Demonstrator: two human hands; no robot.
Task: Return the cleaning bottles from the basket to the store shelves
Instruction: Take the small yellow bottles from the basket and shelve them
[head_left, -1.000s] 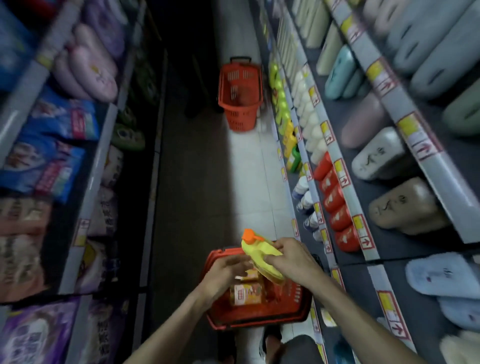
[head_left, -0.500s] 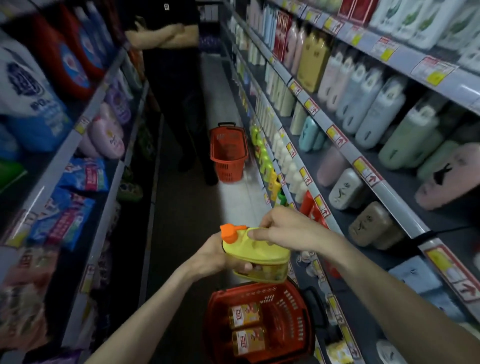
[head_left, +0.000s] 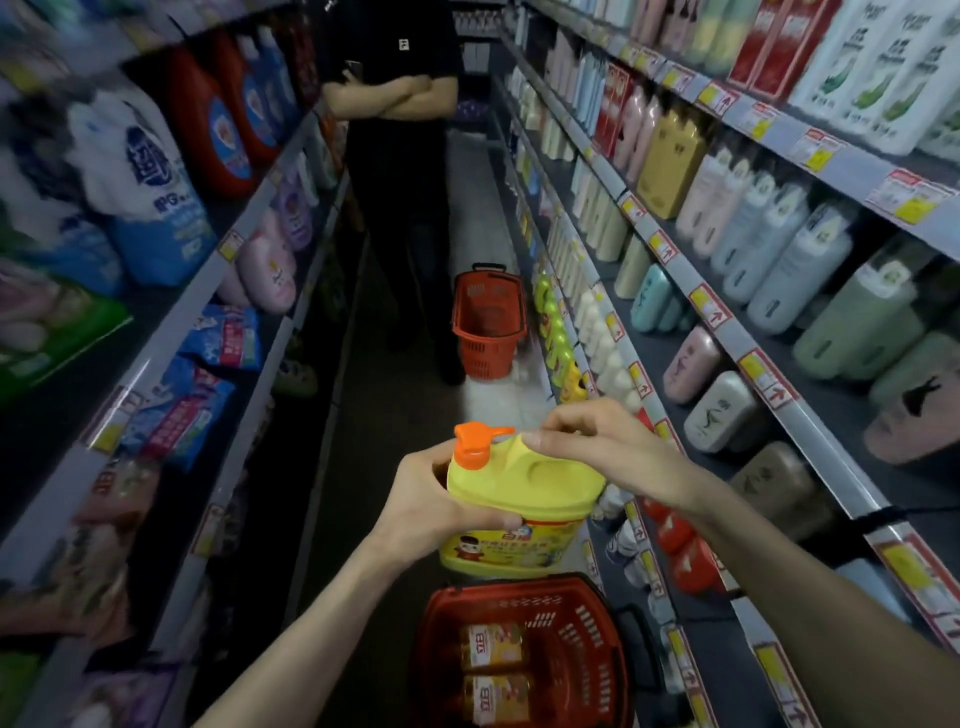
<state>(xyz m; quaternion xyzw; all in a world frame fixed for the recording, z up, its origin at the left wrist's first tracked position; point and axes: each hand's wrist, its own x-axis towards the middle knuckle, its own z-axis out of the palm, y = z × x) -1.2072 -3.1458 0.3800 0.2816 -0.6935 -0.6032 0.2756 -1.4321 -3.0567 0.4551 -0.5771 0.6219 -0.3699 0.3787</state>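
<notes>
Mid-return: yellow orange-capped plastic bottle (head_left: 519, 499) gripped by left hand (head_left: 431, 504), held atop by right hand (head_left: 597, 447); next, probably onto store shelf (head_left: 644, 379) right of hands.

Both bare forearms reach forward, the left hand (head_left: 441, 501) gripping the side of the yellow bottle (head_left: 527, 483) and the right hand (head_left: 597, 447) curled over its top.

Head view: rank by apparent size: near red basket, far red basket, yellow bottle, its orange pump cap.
1. near red basket, cropped at the bottom edge
2. yellow bottle
3. far red basket; small only through distance, so true size is unsure
4. orange pump cap
</notes>
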